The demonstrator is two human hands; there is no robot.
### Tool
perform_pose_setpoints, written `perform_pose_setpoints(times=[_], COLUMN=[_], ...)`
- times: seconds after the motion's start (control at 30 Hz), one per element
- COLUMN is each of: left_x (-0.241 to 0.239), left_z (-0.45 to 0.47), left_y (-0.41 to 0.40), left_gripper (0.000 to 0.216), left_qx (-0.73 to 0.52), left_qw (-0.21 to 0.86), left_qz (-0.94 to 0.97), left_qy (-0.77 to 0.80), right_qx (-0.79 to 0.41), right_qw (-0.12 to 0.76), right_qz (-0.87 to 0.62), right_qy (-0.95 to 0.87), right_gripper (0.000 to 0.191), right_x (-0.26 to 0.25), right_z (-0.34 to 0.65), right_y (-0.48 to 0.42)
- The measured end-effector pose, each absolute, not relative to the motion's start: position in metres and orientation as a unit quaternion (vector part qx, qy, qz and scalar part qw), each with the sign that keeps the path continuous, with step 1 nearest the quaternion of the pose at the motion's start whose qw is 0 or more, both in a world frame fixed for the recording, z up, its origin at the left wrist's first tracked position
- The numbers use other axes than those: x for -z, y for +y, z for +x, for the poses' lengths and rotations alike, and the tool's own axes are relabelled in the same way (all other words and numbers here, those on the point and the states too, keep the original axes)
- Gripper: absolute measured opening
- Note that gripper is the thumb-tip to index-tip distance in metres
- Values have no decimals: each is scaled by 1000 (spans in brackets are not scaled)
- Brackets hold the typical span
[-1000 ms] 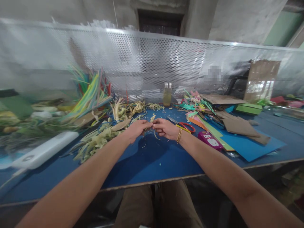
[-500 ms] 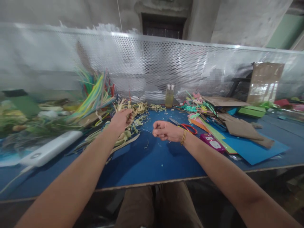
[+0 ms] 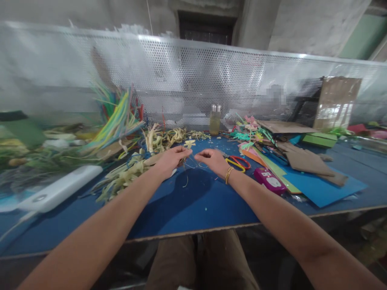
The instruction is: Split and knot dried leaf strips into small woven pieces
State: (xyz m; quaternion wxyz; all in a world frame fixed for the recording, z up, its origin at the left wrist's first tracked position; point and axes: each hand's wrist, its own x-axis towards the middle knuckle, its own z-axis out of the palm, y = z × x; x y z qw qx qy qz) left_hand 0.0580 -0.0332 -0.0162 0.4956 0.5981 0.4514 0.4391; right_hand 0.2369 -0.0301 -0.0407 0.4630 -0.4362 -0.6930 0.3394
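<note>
My left hand [image 3: 173, 160] is closed in a pinch over the middle of the blue table, its fingertips turned toward my right. What it grips is hidden behind the fingers. Close beside its back lies a heap of dry, pale green husk strips [image 3: 125, 176]. My right hand [image 3: 214, 161], with a gold bracelet at the wrist, pinches a thin pale thread [image 3: 193, 164] that runs in the narrow gap between both hands. The fingertips almost meet. Just right of that hand rest scissors [image 3: 238, 162] with red and yellow handles.
A white power bank-like device [image 3: 62, 188] with a cable lies at left. Colourful strips [image 3: 116, 121] stand behind it. To the right are a purple box [image 3: 269, 181], blue paper [image 3: 326, 185] and cardboard pieces [image 3: 311, 163]. A bottle [image 3: 215, 121] stands by the perforated metal panel [image 3: 169, 76].
My left hand has come out of the husk heap, moving right and toward me, up to my right hand. The right hand has barely shifted and still pinches the thread.
</note>
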Motion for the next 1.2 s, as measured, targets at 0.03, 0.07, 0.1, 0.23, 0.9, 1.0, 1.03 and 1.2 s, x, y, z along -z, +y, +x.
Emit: perform_pose_setpoints(times=[0.03, 0.07, 0.1, 0.23, 0.9, 1.0, 1.03, 1.2], left_x=[16, 17, 17, 17, 22, 19, 19, 24], left_z=[59, 60, 61, 60, 61, 61, 60, 59], left_y=[-34, -35, -35, -33, -28, -30, -30, -29], left_gripper=[30, 29, 29, 28, 32, 32, 32, 29], left_qx=[-438, -439, -443, -450, -482, -490, -488, -452], left_qw=[506, 519, 533, 582, 499, 497, 492, 454], left_qz=[594, 586, 574, 527, 562, 563, 568, 618], left_qy=[447, 441, 437, 425, 451, 443, 445, 455], right_qx=[-348, -355, -360, -368, -392, -414, -415, -436], right_qw=[452, 444, 440, 445, 398, 401, 409, 417], right_qz=[-431, -429, -429, -431, -410, -439, -451, -449], right_qy=[-699, -702, -702, -693, -721, -689, -677, -659], right_gripper=[24, 21, 18, 14, 15, 17, 19, 20], right_x=[42, 42, 42, 41, 35, 32, 32, 31], right_z=[236, 235, 234, 236, 233, 233, 233, 233], right_y=[-30, -30, -29, -29, -40, -41, -41, -42])
